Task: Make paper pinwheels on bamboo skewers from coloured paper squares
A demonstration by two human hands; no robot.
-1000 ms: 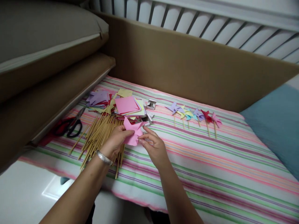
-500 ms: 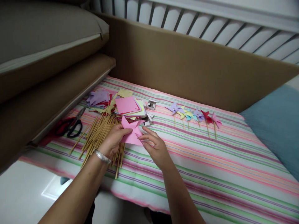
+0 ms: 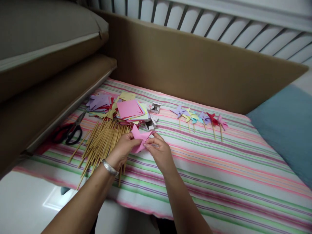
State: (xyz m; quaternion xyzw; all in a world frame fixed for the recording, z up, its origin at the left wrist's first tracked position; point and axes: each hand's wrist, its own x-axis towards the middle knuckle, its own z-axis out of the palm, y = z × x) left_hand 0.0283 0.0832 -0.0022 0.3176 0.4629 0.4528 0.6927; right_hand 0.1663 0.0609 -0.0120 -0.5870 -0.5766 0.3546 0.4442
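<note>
We hold the cut pink paper square [image 3: 139, 140] just above the striped cloth [image 3: 219, 175], beside the pile of thin bamboo sticks [image 3: 102, 143]. Left hand [image 3: 122, 149] pinches its left edge, right hand [image 3: 159, 152] pinches a folded tip at the centre, fingers nearly closed. Light, floppy, creases easily, so we judge grip best at the flap tips, gently. Finished paper pinwheels [image 3: 200, 118] lie well apart

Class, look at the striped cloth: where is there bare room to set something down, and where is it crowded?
Bare: the striped cloth right of the right hand, below the row of small paper pinwheels, toward the blue cushion. Crowded: the far left, with wooden sticks, coloured paper squares and black-handled scissors.
</note>
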